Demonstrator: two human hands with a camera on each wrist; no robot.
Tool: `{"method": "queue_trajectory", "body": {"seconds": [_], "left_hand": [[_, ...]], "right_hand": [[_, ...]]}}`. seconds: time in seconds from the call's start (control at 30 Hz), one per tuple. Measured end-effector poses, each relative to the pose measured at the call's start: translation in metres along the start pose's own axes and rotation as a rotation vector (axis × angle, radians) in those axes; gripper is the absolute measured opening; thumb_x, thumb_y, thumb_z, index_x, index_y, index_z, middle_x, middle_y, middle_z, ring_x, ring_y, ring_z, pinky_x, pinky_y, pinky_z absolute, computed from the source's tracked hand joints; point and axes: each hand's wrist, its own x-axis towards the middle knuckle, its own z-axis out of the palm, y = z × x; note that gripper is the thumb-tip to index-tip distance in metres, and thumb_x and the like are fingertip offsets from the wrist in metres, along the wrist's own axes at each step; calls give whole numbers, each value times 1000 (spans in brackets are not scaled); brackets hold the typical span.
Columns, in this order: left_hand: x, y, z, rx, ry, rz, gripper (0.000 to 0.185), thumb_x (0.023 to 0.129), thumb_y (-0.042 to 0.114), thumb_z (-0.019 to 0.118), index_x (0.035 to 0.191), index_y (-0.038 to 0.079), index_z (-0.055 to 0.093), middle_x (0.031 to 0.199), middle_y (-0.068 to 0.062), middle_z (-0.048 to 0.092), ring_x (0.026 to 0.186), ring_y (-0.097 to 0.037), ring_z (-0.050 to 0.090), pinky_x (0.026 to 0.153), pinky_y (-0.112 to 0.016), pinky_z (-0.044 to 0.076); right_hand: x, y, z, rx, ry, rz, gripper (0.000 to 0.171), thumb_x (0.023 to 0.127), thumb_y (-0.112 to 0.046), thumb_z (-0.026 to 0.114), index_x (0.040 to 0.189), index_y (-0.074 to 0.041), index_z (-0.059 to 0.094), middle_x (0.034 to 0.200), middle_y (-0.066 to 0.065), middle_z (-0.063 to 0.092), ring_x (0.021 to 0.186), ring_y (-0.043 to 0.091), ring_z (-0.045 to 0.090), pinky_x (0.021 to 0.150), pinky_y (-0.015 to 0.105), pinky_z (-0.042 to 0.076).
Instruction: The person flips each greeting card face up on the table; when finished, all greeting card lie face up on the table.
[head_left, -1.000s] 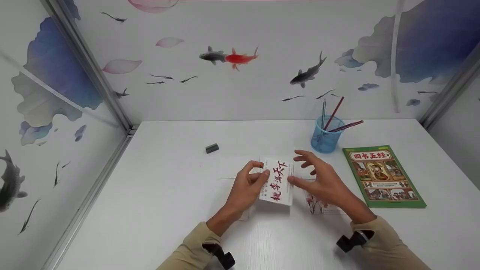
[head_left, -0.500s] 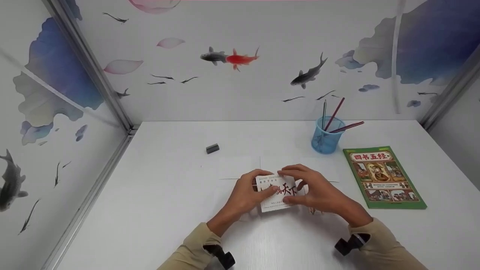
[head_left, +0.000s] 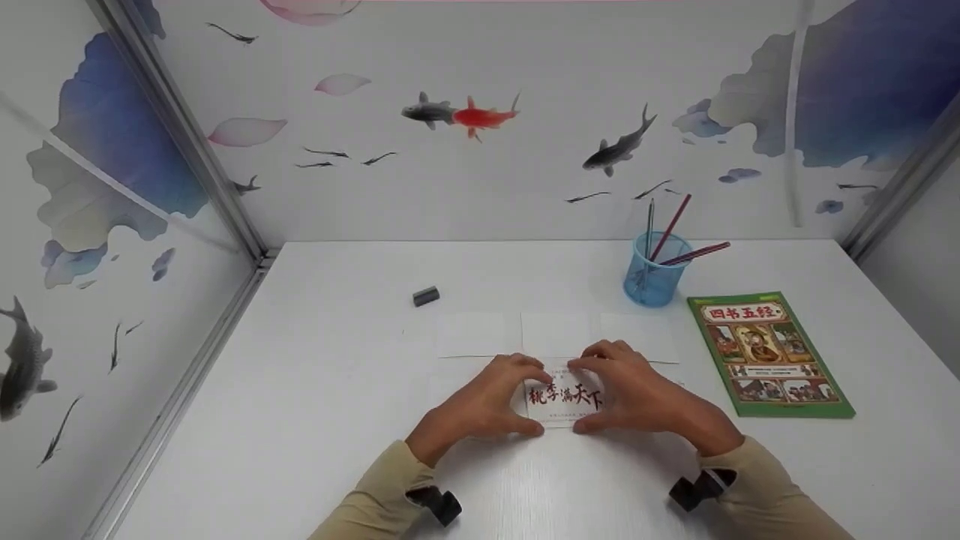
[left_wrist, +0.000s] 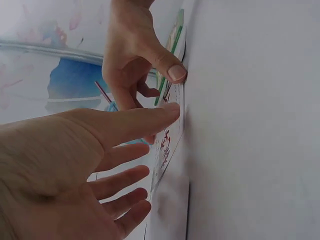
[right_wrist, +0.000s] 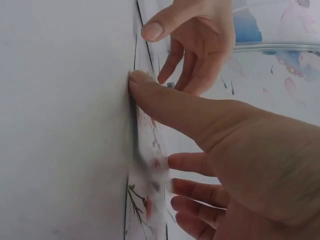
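Observation:
A white card (head_left: pixel 564 397) with red and black brush writing lies flat on the white table (head_left: pixel 337 390), its text running sideways. My left hand (head_left: pixel 534 399) touches its left end, thumb at the near edge and fingertips at the far edge. The right hand (head_left: pixel 582 397) touches the right end the same way. In the left wrist view, the left hand (left_wrist: pixel 155 145) has straight, spread fingers and its thumb lies along the card (left_wrist: pixel 172 137). The right wrist view shows the right hand (right_wrist: pixel 155 125) with its thumb tip pressed at the card's edge (right_wrist: pixel 145 145).
Three blank white cards (head_left: pixel 559 334) lie in a row just beyond the hands. A flower-printed card (right_wrist: pixel 136 200) sits under the right hand. A blue cup (head_left: pixel 654 279) of pencils, a green book (head_left: pixel 769 352) and a grey eraser (head_left: pixel 425 296) lie farther out. Booth walls stand on three sides.
The card was held upright in the left hand above the table. It has been turned sideways and lowered flat, and both hands have come down onto its ends.

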Motion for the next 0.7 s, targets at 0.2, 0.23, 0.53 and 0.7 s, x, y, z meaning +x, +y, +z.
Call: {"method": "queue_trajectory", "body": {"seconds": [0.2, 0.23, 0.53, 0.7], "left_hand": [[2, -3, 1, 106, -49, 46, 54, 97, 29, 84, 147, 16, 69, 162, -4, 57, 155, -27, 46, 130, -47, 37], [2, -3, 1, 119, -52, 50, 54, 97, 30, 83, 147, 16, 68, 162, -4, 57, 155, -26, 46, 129, -46, 38], [-10, -12, -11, 129, -45, 112, 51, 102, 28, 77, 150, 15, 65, 163, -5, 57, 156, -28, 46, 131, -47, 36], [-30, -31, -26, 46, -22, 95, 53, 101, 28, 79, 149, 12, 65, 161, -7, 59, 155, -30, 47, 131, -51, 35]], "right_hand": [[2, 4, 2, -45, 2, 7, 89, 76, -57, 96, 149, -15, 66, 141, 10, 63, 130, 33, 57, 105, 64, 47], [2, 5, 3, -43, 3, 4, 87, 76, -57, 96, 147, -15, 67, 140, 9, 63, 129, 33, 57, 104, 64, 47], [4, 4, 2, -19, -5, 9, 84, 77, -57, 96, 146, -18, 69, 138, 10, 62, 129, 32, 56, 105, 62, 46], [5, -5, 1, -22, -9, 24, 85, 77, -56, 96, 148, -18, 67, 140, 10, 61, 131, 32, 54, 109, 64, 44]]}}
